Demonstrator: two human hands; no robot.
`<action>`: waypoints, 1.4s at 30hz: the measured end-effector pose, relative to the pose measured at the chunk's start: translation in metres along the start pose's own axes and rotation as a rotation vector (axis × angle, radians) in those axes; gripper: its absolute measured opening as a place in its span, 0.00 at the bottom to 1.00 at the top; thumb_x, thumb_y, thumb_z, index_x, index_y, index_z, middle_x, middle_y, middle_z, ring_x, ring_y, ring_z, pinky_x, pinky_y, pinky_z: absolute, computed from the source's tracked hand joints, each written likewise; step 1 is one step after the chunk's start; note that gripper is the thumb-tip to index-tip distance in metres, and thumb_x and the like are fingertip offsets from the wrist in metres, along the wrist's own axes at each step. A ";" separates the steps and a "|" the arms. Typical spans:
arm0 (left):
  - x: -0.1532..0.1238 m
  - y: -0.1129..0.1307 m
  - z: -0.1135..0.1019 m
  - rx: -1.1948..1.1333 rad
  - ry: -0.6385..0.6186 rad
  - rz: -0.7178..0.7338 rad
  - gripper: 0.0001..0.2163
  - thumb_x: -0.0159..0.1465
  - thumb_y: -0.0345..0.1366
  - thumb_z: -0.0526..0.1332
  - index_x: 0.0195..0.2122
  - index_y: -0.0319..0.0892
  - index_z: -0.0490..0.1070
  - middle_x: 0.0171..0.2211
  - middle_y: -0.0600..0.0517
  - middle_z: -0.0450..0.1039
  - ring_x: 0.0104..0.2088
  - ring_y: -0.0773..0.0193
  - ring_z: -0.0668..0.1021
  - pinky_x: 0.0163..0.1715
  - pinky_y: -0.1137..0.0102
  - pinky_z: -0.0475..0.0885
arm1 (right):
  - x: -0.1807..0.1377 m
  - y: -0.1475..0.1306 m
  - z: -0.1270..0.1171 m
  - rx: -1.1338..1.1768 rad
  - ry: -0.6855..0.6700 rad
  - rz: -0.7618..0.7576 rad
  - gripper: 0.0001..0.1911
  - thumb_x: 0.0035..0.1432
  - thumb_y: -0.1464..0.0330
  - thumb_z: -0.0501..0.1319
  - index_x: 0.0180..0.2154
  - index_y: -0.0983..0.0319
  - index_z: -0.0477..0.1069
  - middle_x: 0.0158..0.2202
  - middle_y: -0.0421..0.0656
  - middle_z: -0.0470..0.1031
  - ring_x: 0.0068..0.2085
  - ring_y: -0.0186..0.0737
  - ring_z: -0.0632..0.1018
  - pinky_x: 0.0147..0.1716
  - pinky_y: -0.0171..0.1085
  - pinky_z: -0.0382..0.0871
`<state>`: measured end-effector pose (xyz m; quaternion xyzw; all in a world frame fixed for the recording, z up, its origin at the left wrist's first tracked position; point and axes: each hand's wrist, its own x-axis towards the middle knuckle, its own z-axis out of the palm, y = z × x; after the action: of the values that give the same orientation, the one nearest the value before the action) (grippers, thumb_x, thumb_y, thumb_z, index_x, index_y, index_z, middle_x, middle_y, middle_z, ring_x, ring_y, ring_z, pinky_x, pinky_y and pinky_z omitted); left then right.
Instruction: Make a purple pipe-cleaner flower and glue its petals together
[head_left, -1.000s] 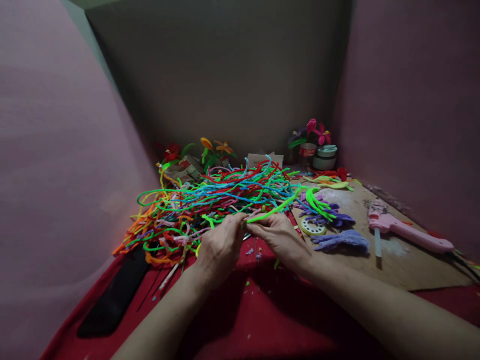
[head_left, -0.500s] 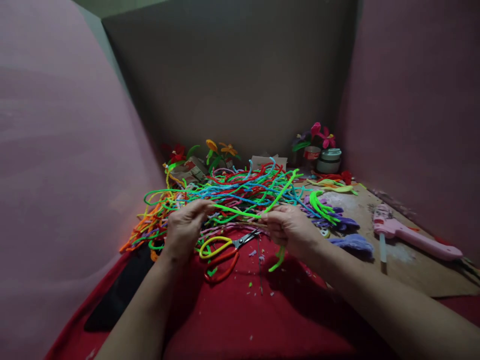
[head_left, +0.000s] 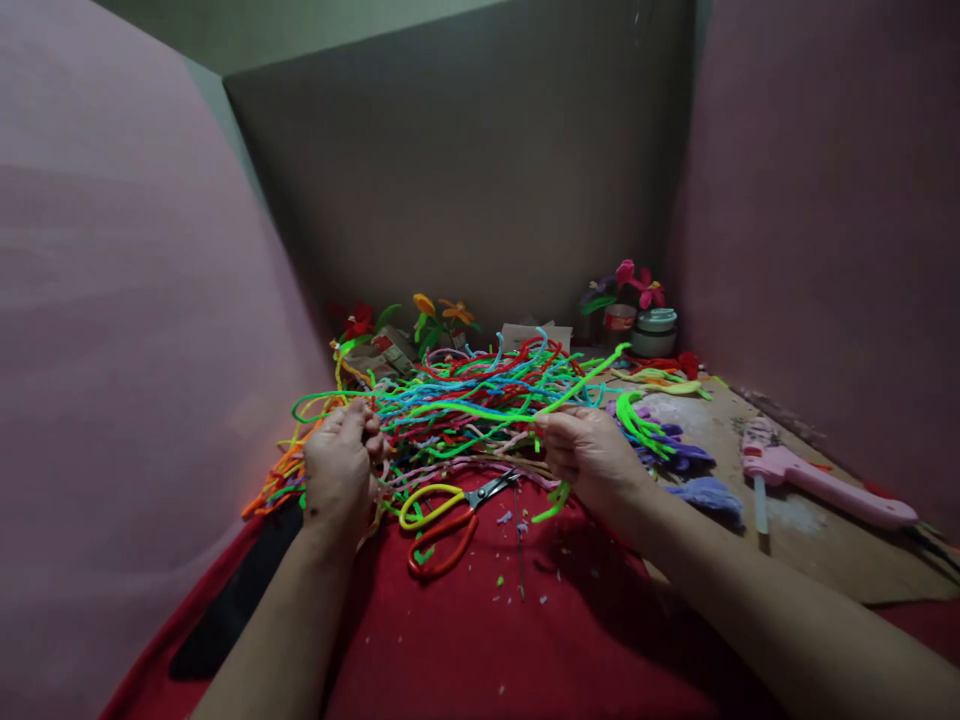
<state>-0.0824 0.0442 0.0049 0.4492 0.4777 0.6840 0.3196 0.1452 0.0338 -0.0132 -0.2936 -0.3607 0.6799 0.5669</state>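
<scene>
My right hand (head_left: pixel 592 455) pinches a bright green pipe cleaner (head_left: pixel 581 388), which bends at the fingers, one part rising to the upper right and another running left over the pile. Short green ends (head_left: pixel 553 503) hang below this hand. My left hand (head_left: pixel 341 465) is closed with curled fingers at the pile's left side; whether anything is in them is hidden. The green strand's left part seems to end short of it. Between the hands lies a heap of multicoloured pipe cleaners (head_left: pixel 472 385). Scissors (head_left: pixel 472 500) with one yellow and one red handle lie in front.
A pink glue gun (head_left: pixel 825 480) lies on a cardboard sheet (head_left: pixel 847 560) at right, near purple pieces (head_left: pixel 709 498) and green pieces (head_left: pixel 641 425). Pipe-cleaner flowers (head_left: pixel 442 310) and a lidded jar (head_left: pixel 655 330) stand behind. A dark flat object (head_left: pixel 236 600) lies at left on red cloth (head_left: pixel 480 650).
My left hand has moved left and slightly down, away from the green strand it was pinching. The strand in my right hand now stretches out straighter. The view has tilted slightly.
</scene>
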 end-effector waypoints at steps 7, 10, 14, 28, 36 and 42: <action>-0.026 -0.008 0.024 0.051 -0.424 -0.344 0.14 0.49 0.39 0.66 0.33 0.36 0.70 0.22 0.53 0.69 0.16 0.75 0.66 0.14 0.79 0.59 | -0.001 0.006 0.002 -0.056 0.019 -0.049 0.14 0.43 0.68 0.61 0.19 0.60 0.55 0.12 0.28 0.46 0.13 0.23 0.47 0.12 0.30 0.38; -0.037 -0.004 0.039 -0.053 -0.428 -0.305 0.15 0.52 0.43 0.63 0.37 0.39 0.70 0.26 0.52 0.72 0.15 0.77 0.65 0.13 0.80 0.57 | -0.007 0.011 0.006 -0.338 -0.054 0.021 0.09 0.44 0.69 0.60 0.19 0.62 0.60 0.12 0.31 0.51 0.14 0.24 0.50 0.14 0.31 0.40; -0.041 0.005 0.047 -0.032 -0.542 -0.288 0.12 0.55 0.42 0.61 0.33 0.38 0.71 0.22 0.54 0.70 0.15 0.77 0.62 0.14 0.79 0.53 | -0.017 0.012 0.013 -0.660 -0.290 0.132 0.05 0.42 0.73 0.58 0.18 0.63 0.64 0.13 0.33 0.53 0.16 0.25 0.51 0.16 0.32 0.41; -0.044 0.015 0.065 -0.499 -0.361 -0.334 0.11 0.58 0.40 0.59 0.24 0.39 0.63 0.14 0.60 0.56 0.15 0.74 0.63 0.20 0.76 0.65 | -0.026 0.025 0.020 -0.259 -0.303 0.282 0.09 0.49 0.62 0.59 0.26 0.63 0.67 0.11 0.28 0.46 0.13 0.24 0.46 0.12 0.29 0.38; -0.039 0.033 0.065 -0.725 -0.260 -0.252 0.15 0.64 0.41 0.51 0.22 0.40 0.59 0.11 0.63 0.42 0.10 0.76 0.48 0.09 0.78 0.45 | -0.037 0.035 0.036 -0.112 -0.264 0.177 0.09 0.49 0.62 0.60 0.29 0.62 0.68 0.11 0.28 0.48 0.12 0.23 0.48 0.10 0.28 0.41; -0.035 0.041 0.061 -0.726 -0.217 -0.310 0.18 0.61 0.46 0.52 0.19 0.41 0.54 0.11 0.62 0.44 0.10 0.77 0.49 0.09 0.78 0.44 | -0.040 0.029 0.037 -0.283 -0.206 0.166 0.13 0.49 0.59 0.61 0.25 0.63 0.68 0.10 0.29 0.49 0.12 0.23 0.49 0.10 0.29 0.39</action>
<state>-0.0135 0.0225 0.0413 0.2996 0.2309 0.7004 0.6053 0.1063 -0.0138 -0.0163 -0.3281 -0.4834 0.6931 0.4222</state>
